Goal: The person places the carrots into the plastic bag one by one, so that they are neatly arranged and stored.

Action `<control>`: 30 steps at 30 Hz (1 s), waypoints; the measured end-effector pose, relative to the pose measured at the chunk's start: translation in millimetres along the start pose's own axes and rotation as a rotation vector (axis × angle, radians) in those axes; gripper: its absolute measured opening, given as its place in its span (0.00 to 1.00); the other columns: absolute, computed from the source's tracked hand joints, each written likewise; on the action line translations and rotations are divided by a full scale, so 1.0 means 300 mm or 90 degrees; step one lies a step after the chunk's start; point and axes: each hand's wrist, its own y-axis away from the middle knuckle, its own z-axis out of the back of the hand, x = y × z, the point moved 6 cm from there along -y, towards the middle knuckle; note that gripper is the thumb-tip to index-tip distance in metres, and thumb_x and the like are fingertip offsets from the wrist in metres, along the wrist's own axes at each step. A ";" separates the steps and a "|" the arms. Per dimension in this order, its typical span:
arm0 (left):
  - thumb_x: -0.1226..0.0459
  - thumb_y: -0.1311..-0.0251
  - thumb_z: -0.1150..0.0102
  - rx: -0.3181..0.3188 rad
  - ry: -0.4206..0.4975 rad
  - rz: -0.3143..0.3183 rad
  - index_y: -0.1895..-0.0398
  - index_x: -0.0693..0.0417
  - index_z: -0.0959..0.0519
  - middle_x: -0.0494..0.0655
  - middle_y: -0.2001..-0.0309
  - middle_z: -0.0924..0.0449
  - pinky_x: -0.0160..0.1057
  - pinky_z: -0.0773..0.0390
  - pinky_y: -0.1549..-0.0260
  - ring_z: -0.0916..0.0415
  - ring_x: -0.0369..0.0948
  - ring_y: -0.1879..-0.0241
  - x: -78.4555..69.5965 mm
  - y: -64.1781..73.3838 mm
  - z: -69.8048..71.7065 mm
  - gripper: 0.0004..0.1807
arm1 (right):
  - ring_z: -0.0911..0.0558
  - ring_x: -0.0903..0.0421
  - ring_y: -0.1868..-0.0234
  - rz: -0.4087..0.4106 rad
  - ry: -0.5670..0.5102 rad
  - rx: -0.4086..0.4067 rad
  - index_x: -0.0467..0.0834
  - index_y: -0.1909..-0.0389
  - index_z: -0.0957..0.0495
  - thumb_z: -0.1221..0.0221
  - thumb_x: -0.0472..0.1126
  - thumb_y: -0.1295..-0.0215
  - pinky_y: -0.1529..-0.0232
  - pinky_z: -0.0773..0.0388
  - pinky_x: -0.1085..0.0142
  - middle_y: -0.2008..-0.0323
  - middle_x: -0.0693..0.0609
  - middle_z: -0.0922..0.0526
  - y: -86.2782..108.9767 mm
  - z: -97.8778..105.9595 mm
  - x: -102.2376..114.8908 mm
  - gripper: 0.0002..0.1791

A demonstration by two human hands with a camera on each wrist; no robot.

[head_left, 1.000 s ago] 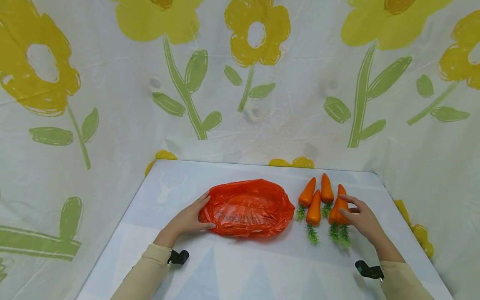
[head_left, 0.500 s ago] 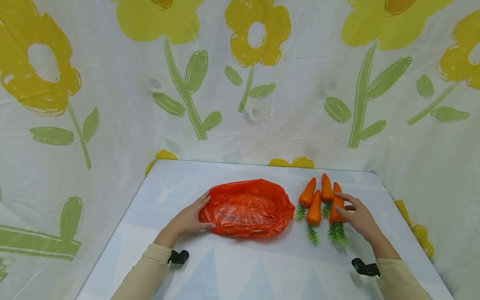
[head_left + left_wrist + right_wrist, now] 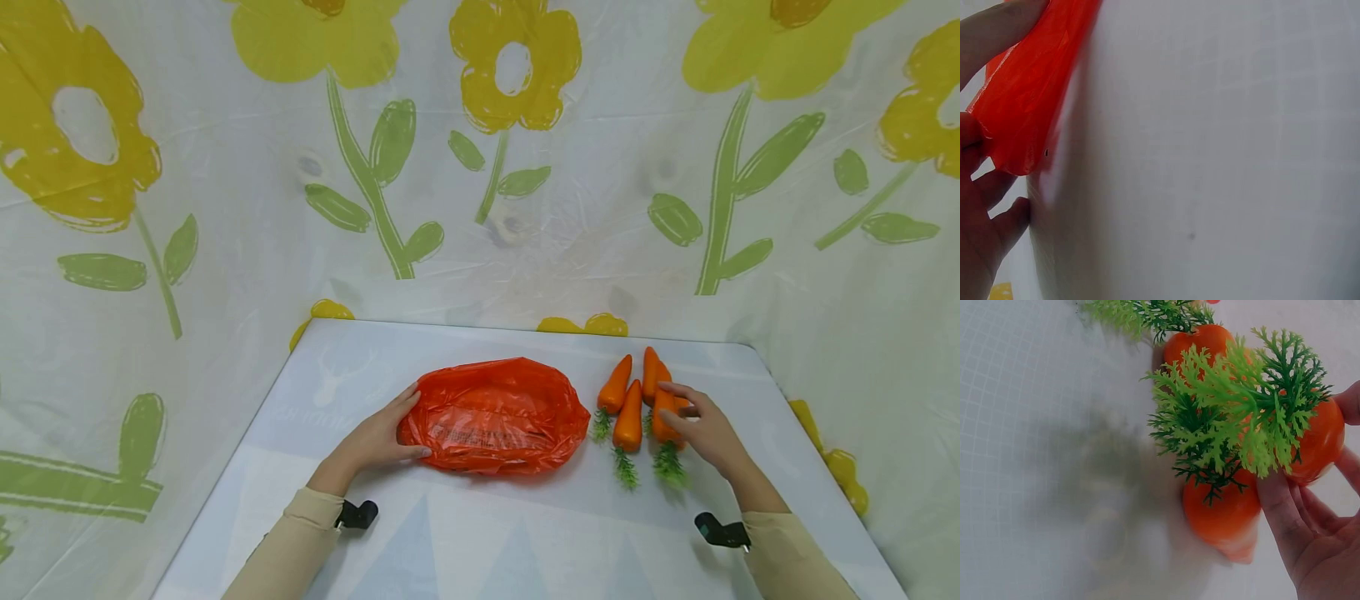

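A crumpled red plastic bag lies mid-table in the head view. My left hand holds its left end, with thumb and fingers spread around the edge; in the left wrist view the bag's red film shows between them. To the right lie several orange toy carrots with green leafy tops. My right hand pinches one toy carrot between thumb and fingers, its leaves hanging toward the wrist camera. Another carrot lies right beside the fingers, partly hidden by the held one in the head view.
The white table has pale blue triangle prints near its front. A white curtain with yellow flowers hangs behind and at both sides. A black wrist camera is strapped to the right forearm, another camera to the left.
My right hand has moved left with the pinched carrot, shifting it across the carrot beside it and closer to the others. The left hand and bag stay where they were.
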 end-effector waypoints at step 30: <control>0.40 0.48 0.27 0.002 -0.004 0.008 0.19 0.54 0.45 0.47 0.18 0.53 0.62 0.33 0.34 0.42 0.57 0.25 -0.002 0.004 0.000 0.59 | 0.30 0.36 0.41 0.014 -0.011 0.001 0.45 0.25 0.34 0.40 0.56 0.27 0.55 0.19 0.57 0.31 0.34 0.36 -0.032 -0.059 0.046 0.36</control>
